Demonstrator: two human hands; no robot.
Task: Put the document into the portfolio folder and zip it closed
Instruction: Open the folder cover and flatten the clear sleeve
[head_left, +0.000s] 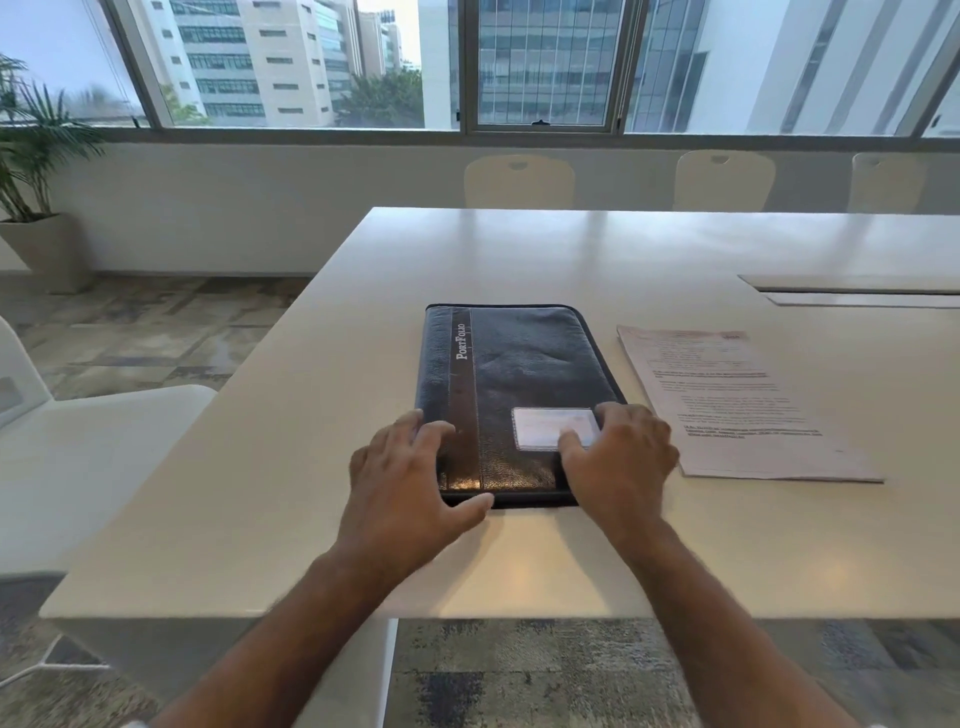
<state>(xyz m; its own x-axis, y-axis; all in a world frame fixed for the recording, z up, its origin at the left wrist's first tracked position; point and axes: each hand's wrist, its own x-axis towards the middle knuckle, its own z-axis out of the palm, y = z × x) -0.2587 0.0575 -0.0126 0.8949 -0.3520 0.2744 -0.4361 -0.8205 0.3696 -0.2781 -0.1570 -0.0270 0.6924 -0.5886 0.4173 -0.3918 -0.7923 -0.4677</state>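
A black leather portfolio folder (519, 374) lies flat and closed on the white table (311, 467), with "Portfolio" printed on a dark strip and a clear card pocket near its front right corner. My left hand (405, 483) rests with spread fingers on the folder's near left corner, thumb along the front edge. My right hand (618, 457) lies on the near right corner, fingers over the card pocket. The document (737, 400), a printed sheet or thin stack, lies on the table just right of the folder, untouched.
A recessed cable slot (852, 291) sits in the table at the far right. White chairs (519, 179) line the far side, and another chair (78, 441) stands at my left. A potted plant (36, 156) stands by the window.
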